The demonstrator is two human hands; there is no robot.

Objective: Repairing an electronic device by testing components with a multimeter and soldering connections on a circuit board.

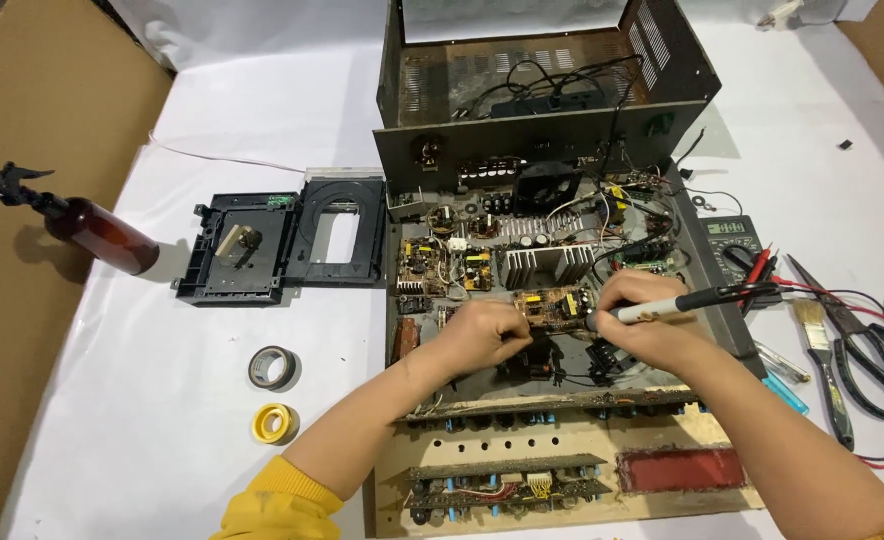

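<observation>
- Left hand curled over the middle of an opened chassis, fingers pinched at the left edge of a small yellow board; what is held between them, impossible to tell.
- Right hand clenched on a white probe with a black rear, tip pointing left toward the board's right edge.
- Board lying between both hands, just beyond the knuckles, below a finned heatsink.
- Red and black leads running right from the probe toward a multimeter at the chassis's right side.
- Black metal cover standing open behind the chassis, loose wires inside.
- Wooden front panel with a red window lying nearest the camera, under both forearms.
- Disc tray unit, black, taken out and lying left of the chassis on the white-covered table.
- Grey tape roll and yellow tape roll near the left forearm.
- Brown spray bottle on its side at far left.
- Scissors, a brush and a blue-handled tool at right, apart from the right hand.
</observation>
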